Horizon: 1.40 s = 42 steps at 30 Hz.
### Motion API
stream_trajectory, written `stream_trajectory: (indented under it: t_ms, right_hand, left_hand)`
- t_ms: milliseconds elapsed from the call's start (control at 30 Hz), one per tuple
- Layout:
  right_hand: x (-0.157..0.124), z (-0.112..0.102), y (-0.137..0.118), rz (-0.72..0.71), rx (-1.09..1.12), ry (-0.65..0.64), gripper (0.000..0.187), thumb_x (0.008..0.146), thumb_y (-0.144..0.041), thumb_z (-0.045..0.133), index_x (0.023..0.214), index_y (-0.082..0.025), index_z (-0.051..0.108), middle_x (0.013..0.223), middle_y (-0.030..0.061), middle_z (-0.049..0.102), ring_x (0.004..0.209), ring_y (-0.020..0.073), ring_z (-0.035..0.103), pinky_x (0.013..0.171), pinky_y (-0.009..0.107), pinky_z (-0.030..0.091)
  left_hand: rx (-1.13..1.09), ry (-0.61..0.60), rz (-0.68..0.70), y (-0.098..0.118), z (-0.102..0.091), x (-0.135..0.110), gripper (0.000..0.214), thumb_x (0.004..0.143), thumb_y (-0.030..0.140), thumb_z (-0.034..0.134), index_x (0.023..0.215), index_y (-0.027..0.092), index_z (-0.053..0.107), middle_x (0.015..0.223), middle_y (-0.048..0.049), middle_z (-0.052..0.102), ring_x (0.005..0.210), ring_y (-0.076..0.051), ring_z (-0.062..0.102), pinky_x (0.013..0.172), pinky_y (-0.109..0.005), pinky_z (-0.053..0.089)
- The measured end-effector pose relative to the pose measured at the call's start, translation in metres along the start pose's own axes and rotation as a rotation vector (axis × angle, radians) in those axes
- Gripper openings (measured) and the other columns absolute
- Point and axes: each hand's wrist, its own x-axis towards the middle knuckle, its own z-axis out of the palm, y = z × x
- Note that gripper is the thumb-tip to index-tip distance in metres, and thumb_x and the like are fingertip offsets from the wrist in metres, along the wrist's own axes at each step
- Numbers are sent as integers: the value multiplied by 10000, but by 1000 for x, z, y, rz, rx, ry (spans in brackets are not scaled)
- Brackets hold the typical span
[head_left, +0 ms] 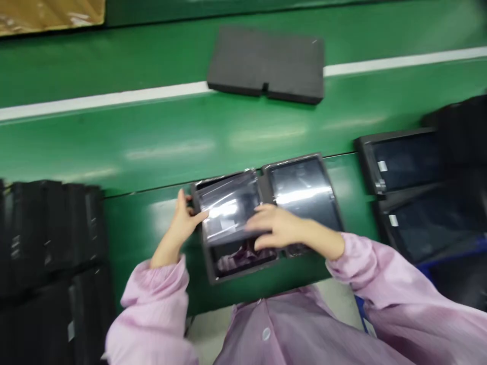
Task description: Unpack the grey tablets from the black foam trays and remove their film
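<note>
A black foam tray (pixel 208 261) with two recesses lies before me on the green table. In its left recess a glossy display panel (pixel 249 190) with a white label sits skewed, partly under clear film. The right recess has another dark panel (pixel 300 177) lying flat. My left hand (pixel 184 218) grips the tray's left edge, its thumb reaching over the rim and the fingers curled along the side. My right hand (pixel 276 225), slightly blurred, reaches over the skewed panel's right side with fingers stretched and thumb apart. Whether its fingertips touch the panel is unclear.
A closed dark foam block (pixel 266 63) lies farther back across the white line (pixel 152 96). Stacked black trays (pixel 53 228) stand at the left. More trays with labelled panels (pixel 409 159) are at the right. A yellowish box (pixel 51 15) shows at the top left.
</note>
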Motion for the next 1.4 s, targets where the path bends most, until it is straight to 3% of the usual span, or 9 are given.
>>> stream_trajectory:
  t_ms: [133, 233, 300, 400, 667, 900, 1100, 1233, 1400]
  right_hand:
    - [-45, -14, 6, -77, -163, -15, 339, 890, -425, 540, 1070, -166, 665, 997, 72, 728, 1006, 176, 647, 1092, 402, 325]
    - [-57, -70, 43, 287, -392, 331, 242, 923, -215, 462, 1016, -182, 683, 1007, 76, 715, 975, 193, 629, 974, 393, 441]
    - [-57, -109, 70, 551, -505, 468, 236, 866, -131, 510, 1025, -159, 682, 1075, 110, 683, 1047, 243, 583, 965, 428, 439]
    - [-55, -140, 100, 675, -498, 498, 309, 817, -111, 558, 1115, -99, 642, 1145, 165, 632, 1098, 294, 540, 980, 478, 419]
    - [-107, -117, 81, 615, -315, 598, 400, 829, -205, 555, 1225, -149, 547, 1221, 129, 588, 1163, 257, 518, 1036, 449, 397]
    - [-161, -79, 43, 682, 80, 952, 186, 829, -276, 512, 967, -210, 619, 887, 53, 703, 837, 194, 658, 800, 364, 527]
    - [-157, -45, 24, 814, 640, 754, 82, 803, -212, 513, 838, -204, 586, 660, -22, 656, 523, 108, 607, 553, 243, 502]
    - [-131, -65, 38, 990, 763, 672, 154, 891, -217, 398, 902, -178, 547, 776, 31, 676, 560, 115, 645, 527, 238, 512]
    - [-94, -83, 43, 965, 459, 576, 173, 911, -305, 450, 960, -171, 548, 865, 83, 692, 667, 175, 674, 582, 277, 504]
  left_hand:
    - [293, 204, -34, 9, 10, -11, 952, 686, 409, 653, 1434, 49, 188, 1316, -268, 417, 1024, -352, 543, 892, -578, 435]
    - [502, 443, 433, 25, 45, -50, 579, 810, 374, 563, 1293, 77, 445, 1289, -258, 455, 1217, -413, 415, 969, -601, 361]
    - [525, 241, 865, 43, 80, -82, 276, 855, 243, 515, 1111, 157, 572, 1156, -170, 573, 1161, -321, 498, 943, -483, 429]
    - [599, -126, 1060, 69, 133, -116, 167, 843, 283, 562, 972, 199, 627, 1135, -113, 627, 1158, -294, 521, 973, -461, 409]
    - [557, -292, 898, 77, 165, -110, 111, 820, 245, 574, 879, 258, 667, 1047, -80, 679, 1088, -268, 574, 940, -448, 398]
    - [264, 28, 487, 88, 145, -77, 140, 845, 254, 487, 755, 210, 585, 732, -37, 664, 736, -206, 630, 694, -351, 463]
    - [-706, 410, -199, 102, 115, -40, 141, 743, 249, 564, 675, 200, 452, 576, 44, 628, 570, -158, 636, 592, -290, 488]
    - [-758, 206, -77, 92, 125, -70, 199, 724, 354, 661, 750, 217, 519, 720, 28, 721, 691, -183, 691, 736, -349, 546]
    - [127, -276, 648, 72, 149, -118, 148, 803, 281, 586, 908, 211, 663, 1029, -97, 722, 1036, -280, 649, 892, -443, 517]
